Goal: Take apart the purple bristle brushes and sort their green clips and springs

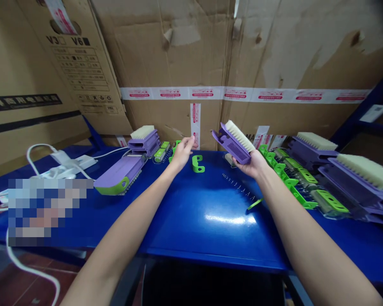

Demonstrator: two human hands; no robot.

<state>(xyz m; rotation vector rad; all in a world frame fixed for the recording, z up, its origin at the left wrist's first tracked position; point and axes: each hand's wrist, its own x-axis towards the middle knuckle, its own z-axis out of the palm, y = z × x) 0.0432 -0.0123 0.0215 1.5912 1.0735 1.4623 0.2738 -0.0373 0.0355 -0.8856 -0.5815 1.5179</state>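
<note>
My right hand (252, 165) is wrapped round the lower end of a purple brush body (232, 144) with cream bristles, tilted and raised over the blue table. Fingers bent together, my left hand (184, 152) is above the table beside green clips (176, 149); whatever it may pinch is too small to make out. Between the two hands a green bracket (198, 164) stands on the table. A row of small springs (239, 186) and a thin green piece (254, 205) lie nearer the front, below my right hand.
Purple brushes (119, 173) and a green-topped clear part (161, 152) are at the left. White cables and a power strip (65, 165) lie farther left. At the right are green brackets (287, 180), clear parts (330, 203) and brush bodies (367, 182). Cardboard (166, 51) stands behind.
</note>
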